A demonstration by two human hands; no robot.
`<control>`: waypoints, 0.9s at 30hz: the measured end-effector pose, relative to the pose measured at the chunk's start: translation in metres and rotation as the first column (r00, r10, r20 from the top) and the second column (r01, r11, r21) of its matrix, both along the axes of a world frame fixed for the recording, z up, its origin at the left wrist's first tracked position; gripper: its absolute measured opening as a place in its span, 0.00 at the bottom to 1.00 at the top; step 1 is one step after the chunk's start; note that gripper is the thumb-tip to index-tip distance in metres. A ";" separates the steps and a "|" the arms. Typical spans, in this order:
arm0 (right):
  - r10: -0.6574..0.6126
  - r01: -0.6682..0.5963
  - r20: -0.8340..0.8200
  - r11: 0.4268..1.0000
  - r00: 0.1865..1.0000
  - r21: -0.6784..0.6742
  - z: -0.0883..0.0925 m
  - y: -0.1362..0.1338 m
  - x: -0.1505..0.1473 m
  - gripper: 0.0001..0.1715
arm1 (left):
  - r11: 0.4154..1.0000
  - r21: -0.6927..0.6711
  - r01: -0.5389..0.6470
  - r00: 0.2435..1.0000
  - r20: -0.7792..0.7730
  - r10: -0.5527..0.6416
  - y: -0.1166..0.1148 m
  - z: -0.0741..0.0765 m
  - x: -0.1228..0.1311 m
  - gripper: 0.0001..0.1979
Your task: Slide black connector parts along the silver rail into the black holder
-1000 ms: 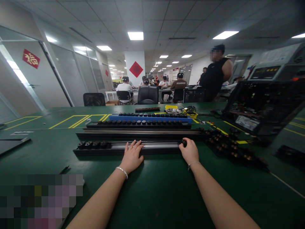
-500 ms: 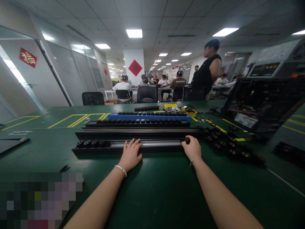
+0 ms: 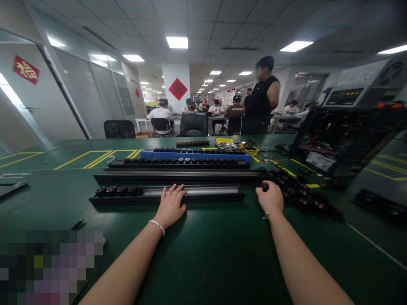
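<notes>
My left hand [image 3: 172, 204] lies with its fingers spread on a long black channel-shaped rail [image 3: 213, 192], touching its near side around the middle. Several black socket-like blocks [image 3: 119, 191] sit in a row at the rail's left end; the rest of its shiny inner track is bare. Just past the rail's right end, my right hand [image 3: 270, 199] is closed, pinching a small black block [image 3: 264, 186] between thumb and fingers. Most of that block is covered by the fingers. To the right of this hand lies a heap of similar black blocks [image 3: 313, 197] with coppery spots.
Behind are a second bare rail [image 3: 181, 173], a rail filled with black blocks [image 3: 149, 161] and a blue strip [image 3: 193, 156]. An opened computer case [image 3: 343, 135] stands at right on the green table [image 3: 210, 262]. A person in black [image 3: 262, 95] stands beyond.
My right hand has moved right, from over the rail's right end to beyond it, with the black block in its fingers. My left hand stays on the rail. The view has shifted slightly.
</notes>
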State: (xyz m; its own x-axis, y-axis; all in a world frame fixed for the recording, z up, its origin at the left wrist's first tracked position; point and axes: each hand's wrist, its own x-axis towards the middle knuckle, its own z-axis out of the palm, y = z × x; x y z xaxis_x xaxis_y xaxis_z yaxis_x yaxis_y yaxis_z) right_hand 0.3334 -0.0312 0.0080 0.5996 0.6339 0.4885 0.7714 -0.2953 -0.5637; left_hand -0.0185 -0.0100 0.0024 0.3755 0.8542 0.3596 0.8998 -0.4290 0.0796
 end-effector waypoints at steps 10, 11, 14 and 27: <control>-0.048 0.049 0.010 0.954 0.999 -0.296 0.003 -0.064 0.078 0.22 | 1.000 0.001 -0.004 1.000 0.006 0.004 0.001 -0.002 0.000 0.22; -0.055 0.049 -0.011 0.946 0.998 -0.322 0.000 -0.066 0.081 0.23 | 1.000 0.000 -0.010 1.000 0.012 0.010 0.001 -0.002 0.001 0.23; -0.060 0.051 -0.013 0.928 0.998 -0.370 -0.008 -0.067 0.087 0.23 | 1.000 0.017 -0.017 0.999 0.045 0.016 0.000 0.003 0.000 0.23; -0.169 0.234 0.252 0.938 0.953 -0.256 -0.006 -0.067 0.068 0.25 | 0.794 0.136 -0.592 0.790 0.292 0.539 0.015 0.040 -0.064 0.21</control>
State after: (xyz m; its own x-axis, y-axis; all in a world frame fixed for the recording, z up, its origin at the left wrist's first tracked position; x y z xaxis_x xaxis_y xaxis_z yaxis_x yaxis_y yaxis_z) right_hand 0.4010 -0.0984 0.0024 0.6253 0.6414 0.4446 0.7749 -0.5780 -0.2560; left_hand -0.0823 0.0048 0.0427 -0.2662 0.7798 0.5666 0.9523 0.1216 0.2800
